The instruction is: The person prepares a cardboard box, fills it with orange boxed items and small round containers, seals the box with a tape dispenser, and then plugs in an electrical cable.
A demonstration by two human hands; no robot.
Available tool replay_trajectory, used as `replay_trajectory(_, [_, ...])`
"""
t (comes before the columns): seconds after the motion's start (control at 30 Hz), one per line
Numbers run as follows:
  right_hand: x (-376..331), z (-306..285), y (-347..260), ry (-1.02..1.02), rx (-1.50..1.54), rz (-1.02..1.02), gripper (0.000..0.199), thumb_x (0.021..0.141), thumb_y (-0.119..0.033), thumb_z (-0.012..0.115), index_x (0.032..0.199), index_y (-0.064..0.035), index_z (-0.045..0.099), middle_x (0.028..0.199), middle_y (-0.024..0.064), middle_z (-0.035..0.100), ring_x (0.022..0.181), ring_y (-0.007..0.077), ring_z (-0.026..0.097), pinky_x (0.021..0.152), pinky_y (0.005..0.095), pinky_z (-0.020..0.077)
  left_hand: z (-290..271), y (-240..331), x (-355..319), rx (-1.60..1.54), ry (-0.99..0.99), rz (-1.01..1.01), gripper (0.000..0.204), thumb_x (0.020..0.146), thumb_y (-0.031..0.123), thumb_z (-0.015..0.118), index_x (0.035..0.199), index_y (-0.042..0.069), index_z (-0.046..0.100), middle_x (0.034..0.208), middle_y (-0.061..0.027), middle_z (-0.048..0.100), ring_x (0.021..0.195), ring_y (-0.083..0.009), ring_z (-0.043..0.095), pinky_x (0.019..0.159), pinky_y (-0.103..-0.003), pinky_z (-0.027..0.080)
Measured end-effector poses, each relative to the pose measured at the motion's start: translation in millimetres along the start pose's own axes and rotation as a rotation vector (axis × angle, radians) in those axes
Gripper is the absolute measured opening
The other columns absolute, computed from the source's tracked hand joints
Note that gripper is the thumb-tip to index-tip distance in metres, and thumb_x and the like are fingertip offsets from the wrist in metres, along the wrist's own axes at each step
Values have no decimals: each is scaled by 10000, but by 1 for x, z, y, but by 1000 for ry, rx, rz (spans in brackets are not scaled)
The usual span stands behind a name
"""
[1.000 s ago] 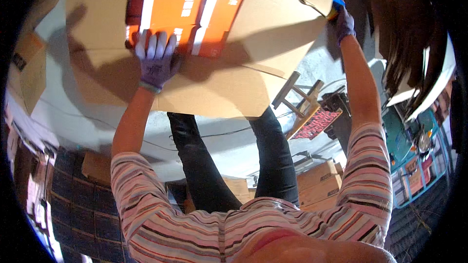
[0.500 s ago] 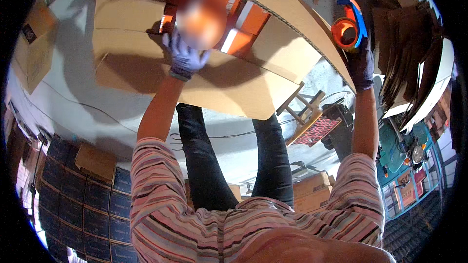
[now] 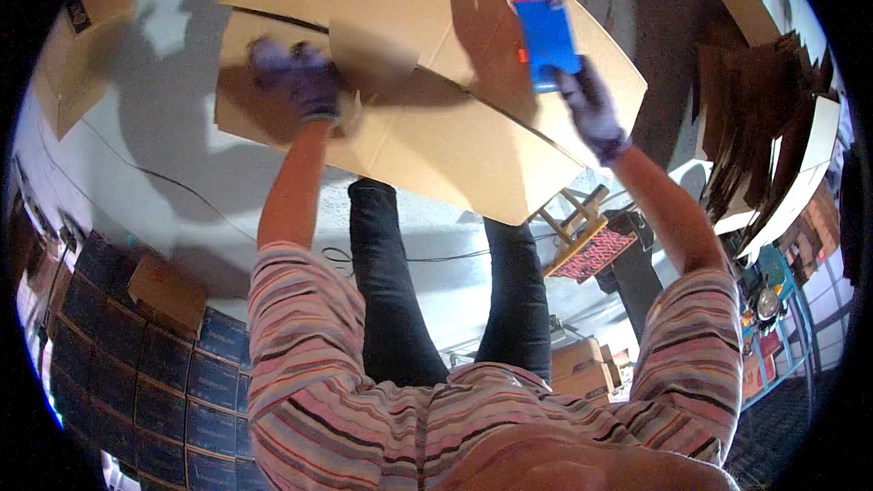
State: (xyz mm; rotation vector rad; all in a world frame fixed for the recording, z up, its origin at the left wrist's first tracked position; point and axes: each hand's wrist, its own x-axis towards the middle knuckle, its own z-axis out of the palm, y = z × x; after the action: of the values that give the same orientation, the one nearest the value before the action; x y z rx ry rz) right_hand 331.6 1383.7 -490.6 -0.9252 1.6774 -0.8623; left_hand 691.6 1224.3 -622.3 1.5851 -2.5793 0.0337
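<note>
head view: left hand flat on cardboard box flaps, right hand gripping blue tape dispenser; flaps could spring open if pressure eases, tape lands crooked

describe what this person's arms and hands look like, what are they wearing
Both hands wear purple gloves: the left hand and the right hand. The sleeves belong to a striped top in pink, white, grey and dark bands, and they end above the elbows, so the forearms are bare. No watch, wristband or markings show on either arm.
</note>
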Motion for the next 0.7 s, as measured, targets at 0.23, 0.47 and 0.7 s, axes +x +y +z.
replay_trajectory(0.23, [7,102,40,186,-147,122,289,953,-310,466,1081,-52,449,857,112,583,787,167,551,664,322,449,18,-174,67,-506,126,-389,689,864,403,490,1345,-52,298,1257,-278,451,1181,-409,435,1005,-441,319])
replay_trajectory(0.47, [148,10,-30,132,-566,-650,281,844,-138,636,1075,-6,544,952,99,603,845,159,592,677,282,483,-17,-94,115,-321,-240,-609,578,824,491,527,1220,72,477,1063,-236,600,1007,-386,568,853,-466,452])
replay_trajectory(0.7, [313,78,-77,299,-403,136,314,905,-300,500,1026,-25,593,876,102,617,705,184,588,614,338,474,8,-105,104,-295,-83,-417,468,842,432,524,1145,75,504,1027,-216,588,952,-396,561,812,-470,456])
